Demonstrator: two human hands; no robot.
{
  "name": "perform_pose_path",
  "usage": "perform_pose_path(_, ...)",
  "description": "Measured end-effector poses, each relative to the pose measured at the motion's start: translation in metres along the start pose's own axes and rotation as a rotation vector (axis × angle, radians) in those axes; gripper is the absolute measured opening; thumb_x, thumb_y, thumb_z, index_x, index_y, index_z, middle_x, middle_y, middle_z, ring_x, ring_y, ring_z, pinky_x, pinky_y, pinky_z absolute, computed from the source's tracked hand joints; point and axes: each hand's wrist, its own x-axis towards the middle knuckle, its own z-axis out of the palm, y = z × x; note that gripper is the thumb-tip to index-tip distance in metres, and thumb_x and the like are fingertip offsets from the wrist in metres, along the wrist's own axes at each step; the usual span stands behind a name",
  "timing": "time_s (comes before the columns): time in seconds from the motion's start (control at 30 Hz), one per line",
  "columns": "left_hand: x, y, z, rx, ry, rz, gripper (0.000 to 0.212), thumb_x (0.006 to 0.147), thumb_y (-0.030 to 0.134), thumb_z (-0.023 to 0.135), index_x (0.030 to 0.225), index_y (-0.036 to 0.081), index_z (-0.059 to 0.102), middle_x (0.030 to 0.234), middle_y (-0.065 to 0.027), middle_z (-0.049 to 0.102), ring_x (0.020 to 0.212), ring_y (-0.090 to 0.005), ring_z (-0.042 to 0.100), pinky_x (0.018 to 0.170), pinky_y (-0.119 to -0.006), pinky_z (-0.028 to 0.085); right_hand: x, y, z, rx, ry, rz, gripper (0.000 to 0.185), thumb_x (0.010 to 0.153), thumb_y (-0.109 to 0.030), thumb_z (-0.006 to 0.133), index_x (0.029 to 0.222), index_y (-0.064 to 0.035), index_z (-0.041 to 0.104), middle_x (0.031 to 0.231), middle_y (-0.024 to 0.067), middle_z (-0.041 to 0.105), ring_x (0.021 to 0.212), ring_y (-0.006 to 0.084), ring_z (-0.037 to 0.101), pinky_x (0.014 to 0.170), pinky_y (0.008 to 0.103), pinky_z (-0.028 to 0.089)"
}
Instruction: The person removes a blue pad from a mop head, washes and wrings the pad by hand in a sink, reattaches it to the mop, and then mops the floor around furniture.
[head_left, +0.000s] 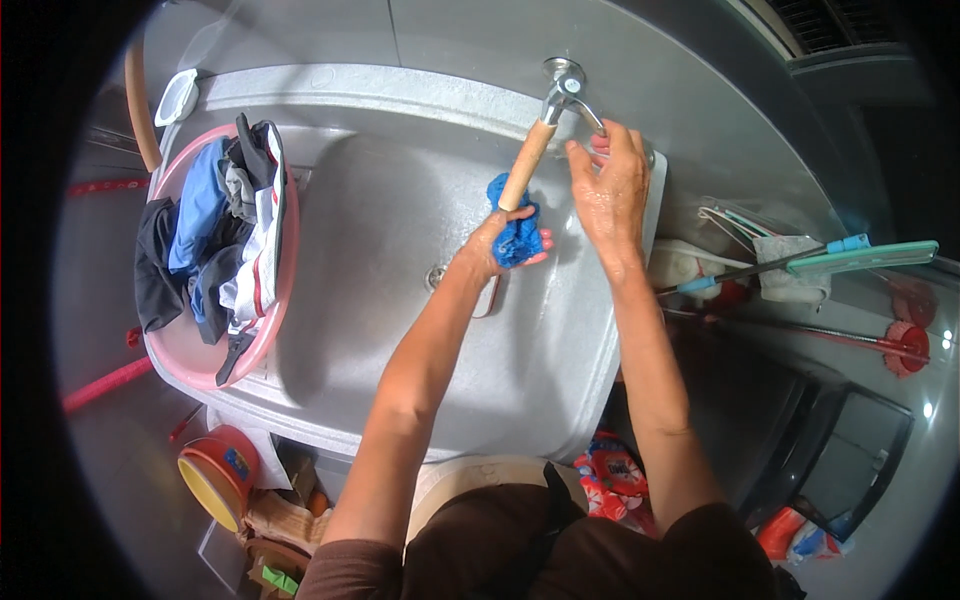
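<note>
A wet blue cloth (517, 244) lies bunched in my left hand (484, 244), right under the end of a tan hose piece (529, 166). The hose is fitted on the spout of a chrome wall tap (564, 94). My right hand (613, 184), wet and with its fingers bent, is at the tap's lever; some fingertips are behind the lever, and whether they grip it is hard to tell. Below both hands is the grey laundry sink (375, 300). A small white and red object (489, 297), partly hidden by my left forearm, lies near the drain (436, 277).
A pink basin (289, 300) heaped with clothes (217, 225) stands at the sink's left end. A white dish (178, 97) sits on the back left corner. Brushes and a teal-edged squeegee (862, 257) are at right; a red bucket (232, 457) is below left.
</note>
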Motion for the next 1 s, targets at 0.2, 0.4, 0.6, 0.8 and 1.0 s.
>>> perform_pose_path(0.2, -0.052, -0.003, -0.034, -0.062, 0.081, 0.029, 0.029, 0.075, 0.02, 0.06, 0.097, 0.004, 0.05, 0.077, -0.0101, 0.057, 0.068, -0.0225, 0.059, 0.067, -0.04, 0.051, -0.022, -0.003, 0.015, 0.411, -0.087, -0.048, 0.037, 0.074, -0.003, 0.055, 0.108, 0.0055, 0.046, 0.088, 0.0123, 0.048, 0.08, 0.021, 0.053, 0.065, 0.03, 0.047)
perform_pose_path(0.4, -0.111, -0.024, -0.076, -0.236, 0.083, 0.092, 0.032, 0.079, 0.019, 0.057, 0.106, 0.003, 0.048, 0.065, -0.0039, 0.053, 0.058, -0.016, 0.053, 0.06, -0.033, 0.049, -0.134, 0.075, 0.079, 0.056, -0.325, 0.261, 0.055, 0.073, -0.023, 0.063, 0.12, -0.0087, 0.039, 0.099, 0.0129, 0.043, 0.086, 0.0259, 0.051, 0.069, 0.0365, 0.045)
perform_pose_path(0.6, -0.164, -0.051, -0.097, -0.346, 0.145, 0.142, 0.034, 0.08, 0.019, 0.055, 0.108, 0.003, 0.046, 0.063, -0.005, 0.052, 0.057, -0.0175, 0.053, 0.06, -0.033, 0.049, -0.195, 0.081, 0.134, -0.289, -0.556, 0.388, 0.085, 0.063, -0.025, 0.068, 0.131, -0.0186, 0.017, 0.111, 0.0154, 0.03, 0.093, 0.0399, 0.046, 0.072, 0.0467, 0.043)
perform_pose_path(0.8, -0.189, -0.072, -0.11, -0.417, 0.149, 0.201, 0.034, 0.079, 0.018, 0.055, 0.108, 0.002, 0.046, 0.064, -0.0062, 0.052, 0.056, -0.0189, 0.054, 0.059, -0.035, 0.05, -0.154, 0.101, 0.112, 0.048, -0.732, 0.414, 0.064, 0.069, -0.028, 0.051, 0.127, -0.009, 0.028, 0.112, 0.0259, 0.044, 0.101, 0.0401, 0.045, 0.086, 0.0455, 0.035)
perform_pose_path(1.0, -0.206, -0.087, -0.112, -0.436, 0.18, 0.212, 0.032, 0.079, 0.017, 0.056, 0.106, 0.004, 0.048, 0.064, -0.0054, 0.053, 0.055, -0.0176, 0.054, 0.058, -0.034, 0.05, -0.083, -0.017, -0.008, 1.03, -0.875, 0.279, 0.055, 0.082, -0.014, 0.042, 0.13, 0.0045, 0.022, 0.131, 0.0164, 0.031, 0.117, 0.0208, 0.034, 0.096, 0.029, 0.026)
